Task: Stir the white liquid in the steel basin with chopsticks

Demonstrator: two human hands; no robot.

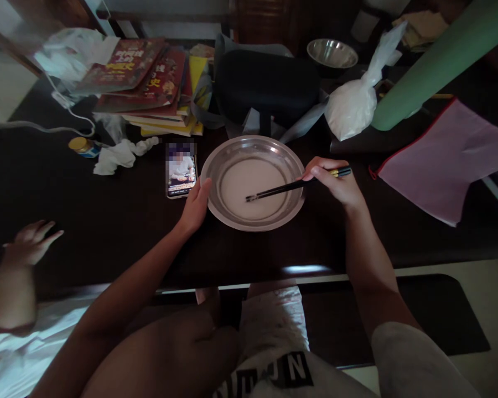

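Observation:
A wide metal bowl (274, 222) stands on the dark table, holding a whitish liquid (249, 177). My left hand (197, 205) grips the bowl's left rim, thumb toward the top edge. Over the right rim, my right hand (330, 177) is closed round a pair of black chopsticks (280, 189) with gold bands near the top. Their tips reach into the liquid near the middle of the bowl. Just left of the bowl lies a phone (181, 170) with its screen lit.
Behind the phone is a stack of books (149, 83); crumpled tissue (118, 156) and a small jar (83, 147) lie left. A dark bag (268, 83), a tied bag of white powder (351, 110), a green cylinder (435, 72) and pink cloth (448, 160) surround the bowl. Another person's hand (33, 241) rests left.

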